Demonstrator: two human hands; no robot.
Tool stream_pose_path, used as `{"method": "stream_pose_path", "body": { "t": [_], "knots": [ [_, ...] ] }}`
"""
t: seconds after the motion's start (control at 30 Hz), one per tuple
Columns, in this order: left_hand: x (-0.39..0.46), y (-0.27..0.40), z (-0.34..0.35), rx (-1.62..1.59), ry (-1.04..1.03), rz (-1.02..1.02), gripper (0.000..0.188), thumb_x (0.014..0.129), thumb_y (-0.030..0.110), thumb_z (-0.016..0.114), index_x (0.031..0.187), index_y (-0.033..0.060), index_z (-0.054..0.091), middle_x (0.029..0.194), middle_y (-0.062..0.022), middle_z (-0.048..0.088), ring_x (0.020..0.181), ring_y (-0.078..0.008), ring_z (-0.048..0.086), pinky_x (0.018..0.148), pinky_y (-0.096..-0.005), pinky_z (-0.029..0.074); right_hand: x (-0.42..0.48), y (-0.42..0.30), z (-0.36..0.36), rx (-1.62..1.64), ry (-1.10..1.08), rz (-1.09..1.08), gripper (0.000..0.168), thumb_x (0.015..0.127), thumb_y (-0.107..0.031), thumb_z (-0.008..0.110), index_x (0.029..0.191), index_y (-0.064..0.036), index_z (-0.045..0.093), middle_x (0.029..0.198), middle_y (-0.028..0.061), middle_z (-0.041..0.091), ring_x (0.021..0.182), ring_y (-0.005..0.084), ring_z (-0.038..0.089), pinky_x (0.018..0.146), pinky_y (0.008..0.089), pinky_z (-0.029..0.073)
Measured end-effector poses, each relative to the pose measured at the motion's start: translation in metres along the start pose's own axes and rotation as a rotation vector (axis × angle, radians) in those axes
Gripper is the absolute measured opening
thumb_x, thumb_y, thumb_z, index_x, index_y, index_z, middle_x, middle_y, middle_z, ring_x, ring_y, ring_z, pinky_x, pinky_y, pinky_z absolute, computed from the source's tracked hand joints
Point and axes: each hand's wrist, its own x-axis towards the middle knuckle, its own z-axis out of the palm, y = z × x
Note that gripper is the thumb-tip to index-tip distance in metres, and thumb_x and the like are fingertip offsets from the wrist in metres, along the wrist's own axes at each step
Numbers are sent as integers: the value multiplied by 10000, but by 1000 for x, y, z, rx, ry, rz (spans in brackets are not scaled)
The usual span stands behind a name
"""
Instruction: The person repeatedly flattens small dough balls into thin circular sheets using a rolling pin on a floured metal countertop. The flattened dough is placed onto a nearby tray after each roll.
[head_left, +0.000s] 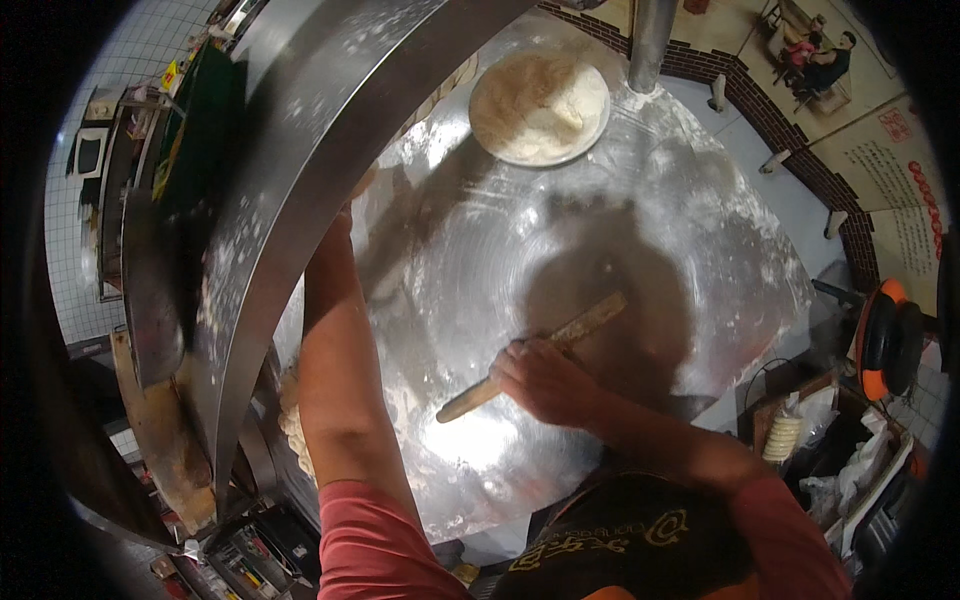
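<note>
My right hand (541, 381) is closed around a wooden-handled tool (469, 399), held slantwise low over the floury metal worktop (450, 300). One end of the tool is rounded. The other end looks flat and dusted with flour. My left arm reaches forward along the worktop's left side. Most of my left hand (364, 184) is hidden behind the edge of a metal shelf (300, 180), so its grip cannot be seen. Farther forward sits a round white dish (592, 131) holding flour (551, 112). Pale dough (295, 439) shows partly beside my left forearm.
The curved-looking metal shelf hangs over the left side, close to my left arm. A metal post (649, 49) stands at the worktop's far corner. An orange-and-black round object (881, 341) and a box of plastic-wrapped items (832, 450) are at the right.
</note>
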Motion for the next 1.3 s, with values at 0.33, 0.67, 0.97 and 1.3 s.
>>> {"method": "stream_pose_path", "body": {
  "t": [0.33, 0.67, 0.97, 1.3],
  "knots": [
    [57, -22, 47, 466, 179, -72, 407, 879, 209, 647, 1214, -9, 570, 1225, -186, 591, 1079, -311, 602, 922, -413, 494, 4, 4, -23, -91, 226, -44, 285, 754, -90, 645, 1021, 2, 598, 1022, 99, 588, 1040, 215, 558, 993, 353, 400],
    [-5, -31, 17, 935, 203, 21, 424, 884, 247, 651, 1229, 15, 571, 1250, -205, 579, 1094, -332, 591, 925, -413, 482, 1, -1, -15, 115, -161, -26, 272, 913, -81, 560, 1165, 19, 584, 1137, 176, 612, 1085, 296, 578, 963, 466, 460],
    [-284, 22, -37, 600, 232, -44, 399, 848, 234, 669, 1171, 11, 596, 1186, -201, 591, 1091, -361, 562, 944, -404, 445, -1, -8, -3, -171, 17, 11, 339, 839, -91, 646, 1165, -54, 560, 1153, 152, 575, 1111, 323, 537, 977, 523, 374],
    [-426, 6, -276, 1154, 586, -261, 377, 757, 112, 710, 1110, 56, 592, 1071, -187, 599, 995, -385, 573, 853, -459, 472, -27, -56, 18, -288, -21, 86, 354, 834, -99, 606, 1179, -44, 548, 1182, 140, 555, 1141, 340, 493, 1036, 510, 314]
  ]
}}
